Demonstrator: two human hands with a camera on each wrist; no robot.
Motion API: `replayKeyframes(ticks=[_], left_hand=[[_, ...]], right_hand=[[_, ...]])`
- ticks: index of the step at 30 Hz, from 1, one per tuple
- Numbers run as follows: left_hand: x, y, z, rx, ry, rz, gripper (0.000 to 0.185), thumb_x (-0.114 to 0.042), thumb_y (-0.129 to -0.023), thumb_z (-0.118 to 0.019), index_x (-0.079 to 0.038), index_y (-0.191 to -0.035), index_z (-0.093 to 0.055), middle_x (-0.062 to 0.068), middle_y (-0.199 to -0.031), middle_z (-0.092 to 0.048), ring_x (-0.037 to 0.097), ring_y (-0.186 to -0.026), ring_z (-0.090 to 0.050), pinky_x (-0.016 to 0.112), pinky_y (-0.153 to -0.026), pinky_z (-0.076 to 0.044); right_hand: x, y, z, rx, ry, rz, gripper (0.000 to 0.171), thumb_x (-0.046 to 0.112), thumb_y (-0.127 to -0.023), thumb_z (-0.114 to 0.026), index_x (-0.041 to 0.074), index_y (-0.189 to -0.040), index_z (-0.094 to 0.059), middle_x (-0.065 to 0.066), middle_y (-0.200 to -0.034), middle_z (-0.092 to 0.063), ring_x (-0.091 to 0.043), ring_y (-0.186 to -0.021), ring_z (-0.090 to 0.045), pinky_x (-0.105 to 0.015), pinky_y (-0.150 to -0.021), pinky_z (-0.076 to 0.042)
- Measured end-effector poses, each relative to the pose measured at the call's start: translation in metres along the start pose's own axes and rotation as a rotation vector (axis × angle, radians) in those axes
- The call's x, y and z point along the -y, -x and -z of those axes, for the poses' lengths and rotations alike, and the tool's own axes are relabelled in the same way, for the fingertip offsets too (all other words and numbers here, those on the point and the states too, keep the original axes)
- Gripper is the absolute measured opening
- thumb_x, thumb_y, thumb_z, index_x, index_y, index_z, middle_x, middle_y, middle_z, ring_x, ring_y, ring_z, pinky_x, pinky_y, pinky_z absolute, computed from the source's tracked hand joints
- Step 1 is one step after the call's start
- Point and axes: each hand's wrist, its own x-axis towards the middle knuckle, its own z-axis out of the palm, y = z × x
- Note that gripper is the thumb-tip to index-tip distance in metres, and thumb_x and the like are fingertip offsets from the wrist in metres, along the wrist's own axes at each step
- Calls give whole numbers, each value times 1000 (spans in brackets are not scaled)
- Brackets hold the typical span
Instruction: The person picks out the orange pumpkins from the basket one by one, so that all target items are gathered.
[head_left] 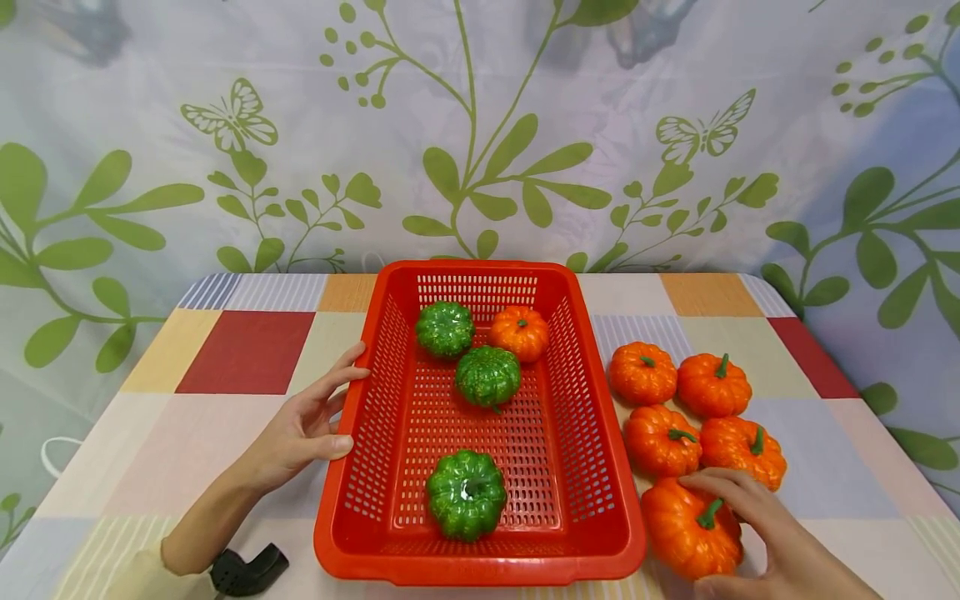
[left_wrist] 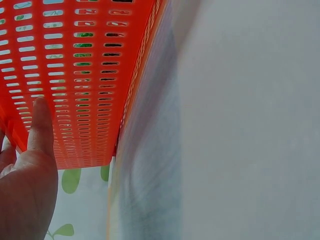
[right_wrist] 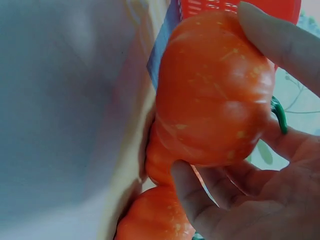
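A red plastic basket [head_left: 480, 567] with slotted walls stands on the table. My left hand [head_left: 303, 433] rests at its left rim, fingers spread along the edge; in the left wrist view, one straight finger [left_wrist: 42, 127] lies against the outer wall. Inside the basket are one green pumpkin [head_left: 467, 495] at the near end, two more green pumpkins [head_left: 488, 377] [head_left: 445, 329] farther back, and an orange pumpkin [head_left: 519, 333]. Right of the basket, my right hand [head_left: 772, 533] grips another orange pumpkin [head_left: 686, 533] between thumb and fingers. Its green stem [right_wrist: 279, 114] shows in the right wrist view.
Several orange pumpkins [head_left: 643, 373] sit grouped right of the basket, beyond the held one. A black curved object [head_left: 247, 573] lies by my left forearm. The checked tablecloth [head_left: 247, 354] reaches back to a leaf-patterned curtain [head_left: 315, 108].
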Motion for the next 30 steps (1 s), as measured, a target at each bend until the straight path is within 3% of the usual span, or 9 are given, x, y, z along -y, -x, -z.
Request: replayKeyframes(ticks=[8, 12, 18, 24, 30], left_hand=[[0, 0, 0, 7, -10, -14, 63, 12, -80, -52, 7, -137, -25, 7, -152, 6, 33, -132, -21, 46, -86, -45], [0, 0, 0, 7, -10, -13, 63, 12, -80, -52, 7, -137, -25, 7, -152, 6, 33, -132, -21, 46, -86, -45], [0, 1, 1, 4, -7, -12, 62, 12, -80, -52, 7, -137, -26, 7, -152, 6, 32, -133, -20, 47, -85, -45], [0, 1, 0, 6, -3, -6, 62, 11, -81, -52, 7, -137, -26, 6, -153, 6, 32, -132, -22, 47, -84, -46], [-1, 1, -1, -13, -2, 20, 63, 8, -81, -54, 6, -137, -26, 4, -153, 4, 32, -132, -23, 47, -85, -45]], right_hand=[[-10, 1, -4, -9, 64, 99, 85, 29, -53, -88, 17, -127, -49, 10, -117, -42, 4, -105, -35, -20, -71, -44], [-14, 4, -6, 11, 63, 67, 86, 29, -54, -88, 18, -129, -47, 10, -116, -40, 4, -104, -33, -21, -67, -45], [-19, 4, -5, 91, 50, -66, 83, 29, -58, -85, 25, -130, -45, 9, -114, -36, 3, -100, -33, -21, -64, -46], [-23, 5, -5, 105, 7, -29, 81, 23, -60, -84, 20, -131, -44, 5, -112, -36, 1, -98, -35, -20, -61, -43], [-25, 5, -4, 150, 3, -96, 81, 26, -62, -83, 25, -131, -41, 7, -116, -37, 4, -100, -34, -19, -66, -46]])
